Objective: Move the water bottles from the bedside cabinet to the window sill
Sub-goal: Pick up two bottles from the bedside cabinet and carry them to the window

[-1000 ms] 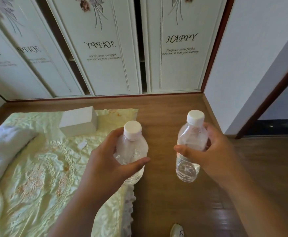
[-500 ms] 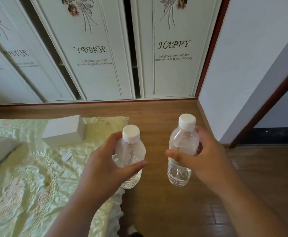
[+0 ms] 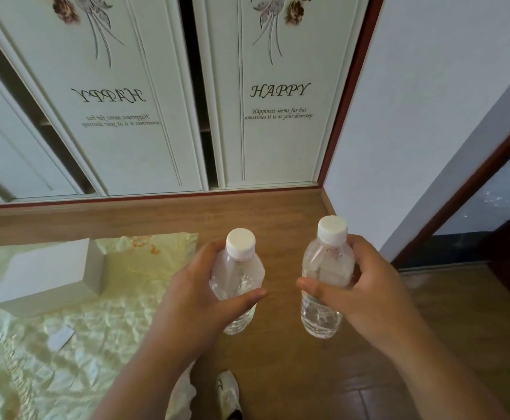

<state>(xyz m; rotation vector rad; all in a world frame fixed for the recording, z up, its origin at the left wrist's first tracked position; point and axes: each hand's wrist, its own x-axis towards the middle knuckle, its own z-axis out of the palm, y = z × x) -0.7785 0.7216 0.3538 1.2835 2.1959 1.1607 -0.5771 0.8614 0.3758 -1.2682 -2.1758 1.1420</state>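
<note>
Two clear plastic water bottles with white caps are held upright in front of me over the wooden floor. My left hand (image 3: pixel 193 298) is wrapped around the left bottle (image 3: pixel 238 268), thumb across its front. The right bottle (image 3: pixel 326 268) is gripped at its middle by my right hand (image 3: pixel 365 292). Both bottles hang in the air, apart from each other by about a hand's width. Neither the bedside cabinet nor the window sill is in view.
A bed with a pale green embroidered cover (image 3: pixel 66 344) fills the lower left, with a white box (image 3: pixel 48 277) and a small white card (image 3: pixel 61 338) on it. White wardrobe doors (image 3: pixel 278 101) stand ahead. A white wall (image 3: pixel 414 116) and dark doorway (image 3: pixel 490 222) lie right. A shoe (image 3: pixel 228 392) shows below.
The view has shifted forward and right, so the bed and box slid left and the wardrobe looms closer. Both hands keep hold of their bottles, now a little nearer each other.
</note>
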